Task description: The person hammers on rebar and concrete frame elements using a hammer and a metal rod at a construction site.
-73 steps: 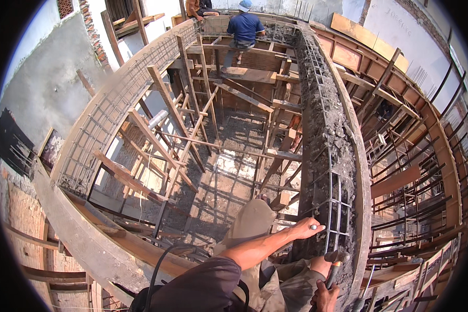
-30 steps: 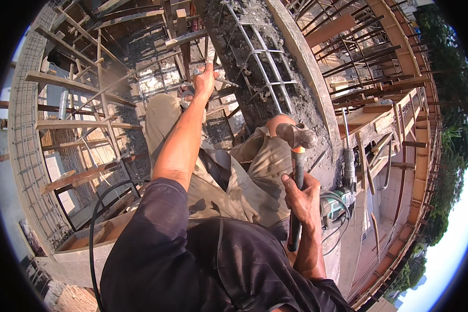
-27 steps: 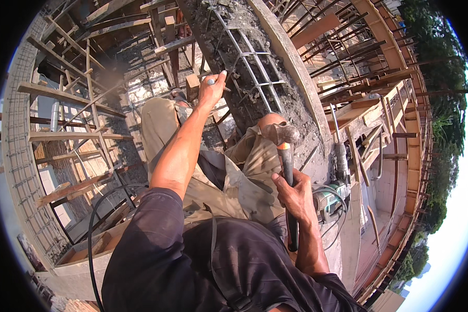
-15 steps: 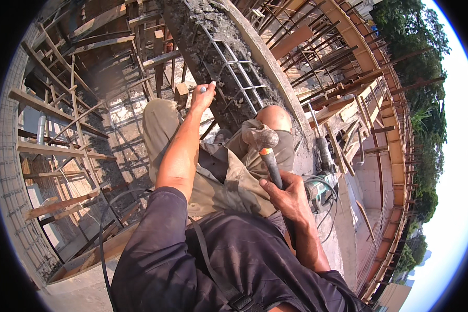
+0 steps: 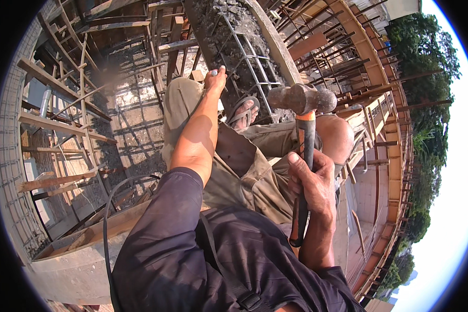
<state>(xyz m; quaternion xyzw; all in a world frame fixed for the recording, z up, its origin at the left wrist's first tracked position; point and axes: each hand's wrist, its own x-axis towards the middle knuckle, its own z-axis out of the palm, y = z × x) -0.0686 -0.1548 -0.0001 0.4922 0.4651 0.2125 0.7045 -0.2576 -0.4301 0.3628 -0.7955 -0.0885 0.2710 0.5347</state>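
Observation:
In my right hand (image 5: 317, 182) is a hammer (image 5: 307, 145) with a black and orange handle, held upright in a closed grip. Its worn steel head (image 5: 301, 99) is raised above my bent right knee. My left hand (image 5: 216, 81) reaches forward, fingers closed round a short metal rod (image 5: 214, 73); only its rounded end shows above the fist, and its lower end is mostly hidden. That hand is beside the rough, chipped concrete beam (image 5: 233, 47), whose steel reinforcing bars (image 5: 252, 54) lie exposed.
My sandalled foot (image 5: 243, 112) rests by the beam, near the left hand. Timber props and planks (image 5: 62, 127) stand over a lower level at left. A black cable (image 5: 107, 223) loops by my left side. Curved formwork (image 5: 395, 171) and trees (image 5: 418, 67) are at right.
The hammer has risen, its head turning to lie broadside in view. My left hand keeps hold of the rod. My right knee has swung outward, uncovering the sandalled foot and covering the power tool.

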